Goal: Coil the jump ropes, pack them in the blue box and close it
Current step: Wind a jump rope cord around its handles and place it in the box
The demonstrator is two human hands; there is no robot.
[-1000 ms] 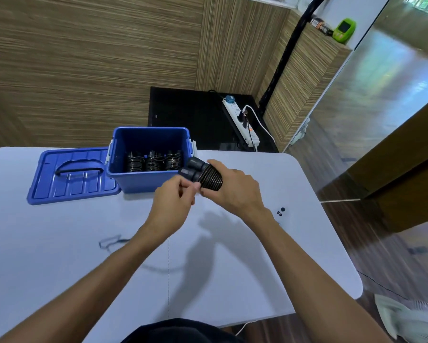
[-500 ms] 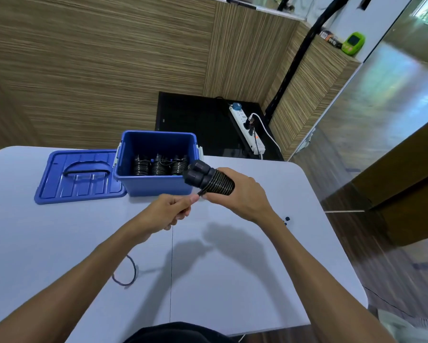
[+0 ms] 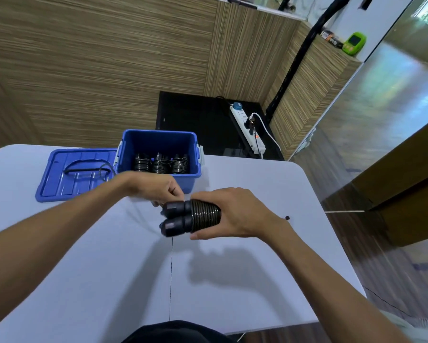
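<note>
My right hand (image 3: 240, 214) grips a black jump rope (image 3: 204, 215) above the white table; its cord is wound in tight turns around the two handles, whose ends point left. My left hand (image 3: 156, 186) sits just behind those handle ends with curled fingers, pinching the thin loose cord, which shows only as a faint blur. Behind my left hand stands the open blue box (image 3: 192, 180), holding three coiled ropes (image 3: 159, 165) side by side. Its blue lid (image 3: 59, 186) lies flat on the table to the box's left.
The white table (image 3: 232, 280) ends close on the right, with floor beyond. A small black dot (image 3: 287, 218) lies near my right wrist. Past the table's far edge, a white power strip (image 3: 247, 129) with cables sits on a black surface.
My left hand has swung from below the bundle up and behind the handle ends, carrying the cord around. The loose loop seen on the table is no longer visible.
</note>
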